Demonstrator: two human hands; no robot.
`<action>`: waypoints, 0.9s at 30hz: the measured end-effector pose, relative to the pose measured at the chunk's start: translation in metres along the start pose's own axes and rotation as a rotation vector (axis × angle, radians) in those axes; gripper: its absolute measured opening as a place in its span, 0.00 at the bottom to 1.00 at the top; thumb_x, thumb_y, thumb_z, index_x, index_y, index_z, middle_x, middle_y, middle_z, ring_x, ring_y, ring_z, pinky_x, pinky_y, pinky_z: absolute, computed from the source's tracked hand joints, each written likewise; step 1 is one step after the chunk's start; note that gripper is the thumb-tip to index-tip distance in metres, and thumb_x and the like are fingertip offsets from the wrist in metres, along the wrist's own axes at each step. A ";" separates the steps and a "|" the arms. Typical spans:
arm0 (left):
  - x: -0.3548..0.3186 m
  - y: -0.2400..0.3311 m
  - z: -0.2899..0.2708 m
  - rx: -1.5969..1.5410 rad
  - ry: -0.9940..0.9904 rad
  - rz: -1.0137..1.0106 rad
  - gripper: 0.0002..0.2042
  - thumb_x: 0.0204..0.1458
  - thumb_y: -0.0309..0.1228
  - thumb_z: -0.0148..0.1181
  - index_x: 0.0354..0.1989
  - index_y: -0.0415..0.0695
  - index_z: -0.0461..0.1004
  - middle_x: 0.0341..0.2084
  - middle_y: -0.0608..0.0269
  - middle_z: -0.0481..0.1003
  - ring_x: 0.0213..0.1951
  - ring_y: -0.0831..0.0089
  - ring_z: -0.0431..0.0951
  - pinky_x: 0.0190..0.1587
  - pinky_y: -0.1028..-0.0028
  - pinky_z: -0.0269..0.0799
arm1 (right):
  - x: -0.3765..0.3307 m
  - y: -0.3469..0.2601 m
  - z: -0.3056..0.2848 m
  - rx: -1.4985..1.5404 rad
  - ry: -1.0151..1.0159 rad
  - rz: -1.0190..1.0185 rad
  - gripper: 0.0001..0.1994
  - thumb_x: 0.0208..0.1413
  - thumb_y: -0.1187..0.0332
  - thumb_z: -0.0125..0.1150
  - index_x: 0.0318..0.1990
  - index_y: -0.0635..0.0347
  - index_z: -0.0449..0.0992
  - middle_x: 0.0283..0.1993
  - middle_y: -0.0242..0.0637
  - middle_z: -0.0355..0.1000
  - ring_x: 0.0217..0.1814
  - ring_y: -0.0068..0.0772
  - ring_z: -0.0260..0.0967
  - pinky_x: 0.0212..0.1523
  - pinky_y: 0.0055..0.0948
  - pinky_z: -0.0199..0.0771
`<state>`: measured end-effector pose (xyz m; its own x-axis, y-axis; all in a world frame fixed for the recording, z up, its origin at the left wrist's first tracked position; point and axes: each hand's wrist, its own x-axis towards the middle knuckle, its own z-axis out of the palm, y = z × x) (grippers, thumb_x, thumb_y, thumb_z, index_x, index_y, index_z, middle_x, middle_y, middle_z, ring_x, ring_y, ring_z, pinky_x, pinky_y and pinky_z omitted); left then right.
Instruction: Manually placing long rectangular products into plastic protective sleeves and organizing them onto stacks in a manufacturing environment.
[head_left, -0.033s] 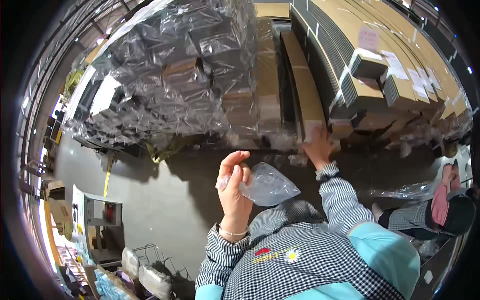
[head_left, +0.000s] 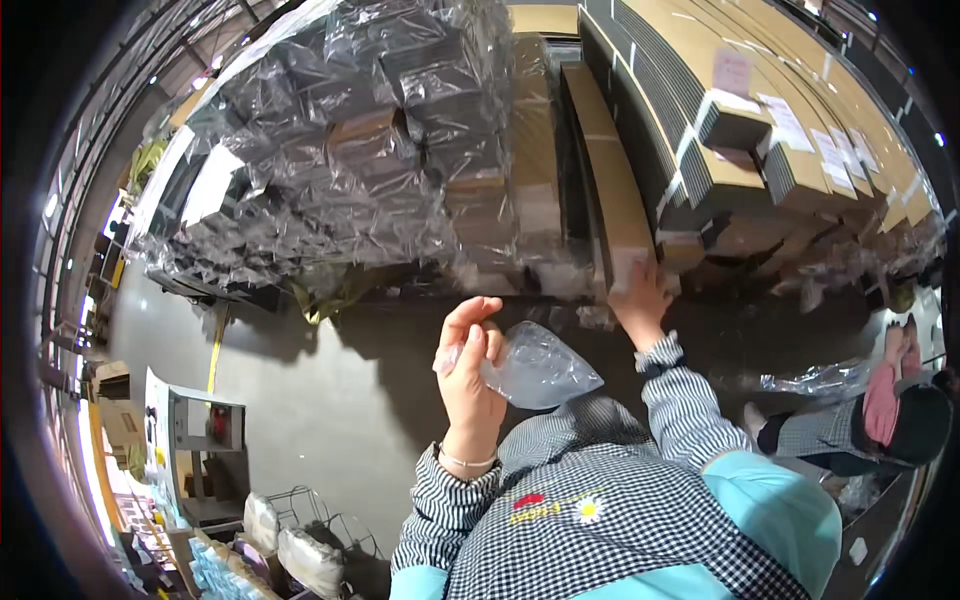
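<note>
Clear bag [head_left: 535, 368] pinched in left hand [head_left: 470, 370]; right hand [head_left: 640, 295] w/ fingers closed on carton [head_left: 610, 200].

A plastic-wrapped pallet of boxes [head_left: 340, 150] stands beside a grey metal cabinet [head_left: 200, 450] on the floor.

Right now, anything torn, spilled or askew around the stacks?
Loose clear wrap lies crumpled on the floor by the flat cardboard stacks. Left hand holds a clear plastic bag; right hand touches a carton edge.
</note>
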<state>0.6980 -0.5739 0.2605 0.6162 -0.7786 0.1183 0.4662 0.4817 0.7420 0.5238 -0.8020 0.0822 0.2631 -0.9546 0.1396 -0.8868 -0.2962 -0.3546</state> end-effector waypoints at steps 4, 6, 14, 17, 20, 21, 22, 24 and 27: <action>-0.025 -0.006 0.005 -0.074 -0.087 -0.089 0.15 0.64 0.28 0.53 0.59 0.40 0.70 0.53 0.56 0.74 0.32 0.83 0.66 0.36 0.83 0.65 | -0.083 -0.006 -0.081 0.606 -0.139 -0.277 0.21 0.56 0.60 0.66 0.54 0.59 0.77 0.64 0.44 0.68 0.63 0.42 0.66 0.57 0.38 0.67; -0.042 -0.015 0.016 -0.128 -0.174 -0.146 0.15 0.65 0.28 0.52 0.59 0.39 0.69 0.54 0.55 0.74 0.34 0.81 0.70 0.37 0.82 0.67 | -0.112 -0.038 -0.139 1.353 -0.784 -0.119 0.17 0.57 0.70 0.64 0.53 0.65 0.77 0.56 0.31 0.70 0.53 0.24 0.68 0.53 0.24 0.68; -0.099 -0.028 0.018 0.392 -0.120 -0.116 0.13 0.63 0.26 0.56 0.54 0.38 0.71 0.35 0.63 0.79 0.23 0.86 0.67 0.26 0.84 0.62 | -0.166 -0.047 -0.184 1.095 0.174 -0.414 0.05 0.59 0.73 0.64 0.35 0.66 0.78 0.27 0.32 0.68 0.30 0.25 0.65 0.32 0.26 0.65; -0.110 -0.042 -0.002 0.445 -0.131 -0.192 0.05 0.59 0.26 0.61 0.33 0.40 0.74 0.23 0.68 0.74 0.21 0.85 0.67 0.24 0.84 0.60 | -0.177 -0.028 -0.181 1.037 0.204 -0.364 0.08 0.62 0.69 0.63 0.35 0.65 0.77 0.25 0.30 0.68 0.26 0.21 0.62 0.28 0.24 0.63; -0.111 -0.061 -0.003 0.447 -0.129 -0.254 0.14 0.63 0.31 0.58 0.24 0.43 0.71 0.18 0.71 0.71 0.19 0.86 0.64 0.22 0.83 0.56 | -0.189 -0.017 -0.162 1.506 -0.071 -0.250 0.10 0.61 0.66 0.65 0.34 0.63 0.74 0.28 0.27 0.69 0.30 0.17 0.64 0.29 0.23 0.64; -0.112 -0.066 -0.007 0.458 -0.165 -0.288 0.16 0.65 0.33 0.56 0.22 0.43 0.70 0.18 0.72 0.70 0.19 0.86 0.63 0.21 0.82 0.54 | -0.191 -0.017 -0.163 1.504 -0.088 -0.243 0.10 0.61 0.66 0.65 0.34 0.63 0.74 0.28 0.27 0.69 0.30 0.17 0.64 0.29 0.23 0.64; -0.115 -0.072 -0.008 0.518 -0.183 -0.315 0.19 0.67 0.35 0.53 0.21 0.43 0.70 0.17 0.73 0.69 0.19 0.87 0.62 0.21 0.82 0.52 | -0.194 -0.017 -0.166 1.392 -0.114 -0.283 0.09 0.61 0.67 0.65 0.33 0.63 0.74 0.29 0.26 0.69 0.30 0.18 0.64 0.30 0.23 0.65; -0.116 -0.077 -0.008 0.532 -0.131 -0.339 0.17 0.66 0.35 0.55 0.22 0.43 0.71 0.17 0.74 0.68 0.19 0.87 0.61 0.22 0.82 0.52 | -0.196 -0.013 -0.177 1.075 -0.195 -0.283 0.08 0.61 0.70 0.64 0.32 0.63 0.75 0.29 0.25 0.69 0.31 0.16 0.65 0.30 0.22 0.65; -0.113 -0.080 0.018 0.488 -0.065 -0.350 0.10 0.63 0.30 0.58 0.44 0.37 0.81 0.31 0.71 0.75 0.25 0.89 0.62 0.26 0.85 0.55 | -0.196 0.009 -0.148 1.312 -0.202 -0.009 0.08 0.62 0.70 0.62 0.31 0.64 0.76 0.27 0.24 0.69 0.32 0.14 0.64 0.32 0.19 0.64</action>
<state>0.5795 -0.5314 0.1997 0.4316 -0.8880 -0.1585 0.2795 -0.0354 0.9595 0.4084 -0.6134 0.1885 0.4199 -0.9063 0.0484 0.1070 -0.0036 -0.9943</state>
